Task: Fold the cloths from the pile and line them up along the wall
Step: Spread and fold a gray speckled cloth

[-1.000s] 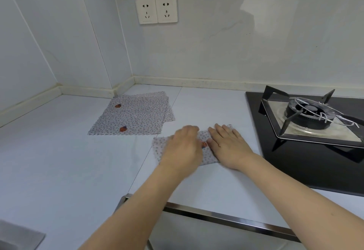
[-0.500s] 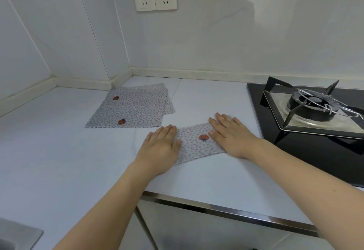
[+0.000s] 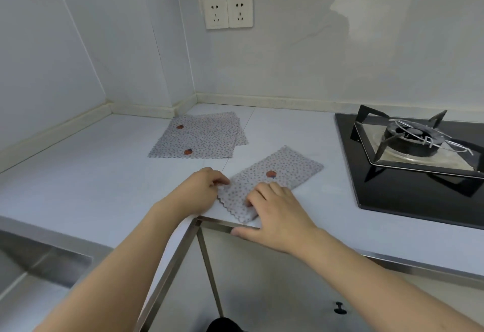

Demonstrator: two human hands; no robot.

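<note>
I am watching both hands leaving their flat press: my left hand (image 3: 203,190) is now pinching the near corner of the folded cloth (image 3: 272,182) at the counter's front edge, my right hand (image 3: 275,213) curling onto it, probably starting another fold; the pile (image 3: 201,135) is waiting nearer the wall.

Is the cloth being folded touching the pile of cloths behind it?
Apart. The head view shows a strip of bare counter between the folded cloth and the pile.
</note>
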